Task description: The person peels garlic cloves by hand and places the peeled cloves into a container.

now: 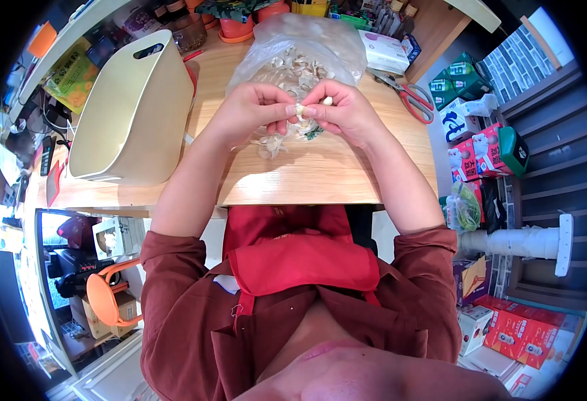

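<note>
Both hands meet over the wooden table [287,184], their fingertips pinched together on a small pale garlic clove [299,110]. My left hand [261,107] grips it from the left with thumb and fingers. My right hand [347,112] pinches it from the other side. A second whitish clove [327,101] shows by the curled fingers of the right hand. Just beyond lies a clear plastic bag [337,47] with many papery garlic skins [300,67] on it. More loose skins [269,145] lie on the wood below my left hand.
A tall cream bin [123,120] stands at the left of the table. Red-handled scissors [414,99] lie at the right, near a white box [384,52]. Orange pots [237,28] line the back. Stacked cartons [484,150] fill the floor at the right.
</note>
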A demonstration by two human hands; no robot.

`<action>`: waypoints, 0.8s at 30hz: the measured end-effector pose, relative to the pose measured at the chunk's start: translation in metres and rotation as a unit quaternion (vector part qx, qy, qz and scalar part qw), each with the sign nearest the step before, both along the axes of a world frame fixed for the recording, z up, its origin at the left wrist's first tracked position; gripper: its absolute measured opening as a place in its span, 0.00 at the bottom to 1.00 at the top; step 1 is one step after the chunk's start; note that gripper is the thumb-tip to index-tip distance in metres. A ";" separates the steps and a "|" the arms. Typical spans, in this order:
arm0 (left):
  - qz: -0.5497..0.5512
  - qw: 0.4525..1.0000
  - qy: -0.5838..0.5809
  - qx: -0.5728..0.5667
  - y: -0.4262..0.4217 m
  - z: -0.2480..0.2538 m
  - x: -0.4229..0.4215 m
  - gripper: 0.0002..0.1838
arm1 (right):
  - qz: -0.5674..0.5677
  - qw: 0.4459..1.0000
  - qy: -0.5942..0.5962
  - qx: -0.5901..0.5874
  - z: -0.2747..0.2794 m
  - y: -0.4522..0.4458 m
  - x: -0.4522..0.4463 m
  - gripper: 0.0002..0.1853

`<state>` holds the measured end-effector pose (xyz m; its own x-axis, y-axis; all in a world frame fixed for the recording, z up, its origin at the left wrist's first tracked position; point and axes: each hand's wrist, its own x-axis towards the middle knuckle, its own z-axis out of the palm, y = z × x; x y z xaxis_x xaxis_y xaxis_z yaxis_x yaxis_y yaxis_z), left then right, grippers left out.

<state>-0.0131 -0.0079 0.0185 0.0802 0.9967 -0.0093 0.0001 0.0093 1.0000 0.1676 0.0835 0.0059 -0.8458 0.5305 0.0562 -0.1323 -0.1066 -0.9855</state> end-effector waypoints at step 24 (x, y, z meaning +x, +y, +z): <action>-0.018 0.998 -0.067 0.010 0.001 -0.005 0.002 0.06 | 0.055 0.994 0.066 -0.074 -0.004 0.005 0.001 0.06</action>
<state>-0.0113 -0.0067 0.0139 0.1152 0.9930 0.0246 -0.1334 -0.0090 0.9910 0.1688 0.0889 0.0019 -0.8898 0.4454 0.0994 -0.2391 -0.2695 -0.9328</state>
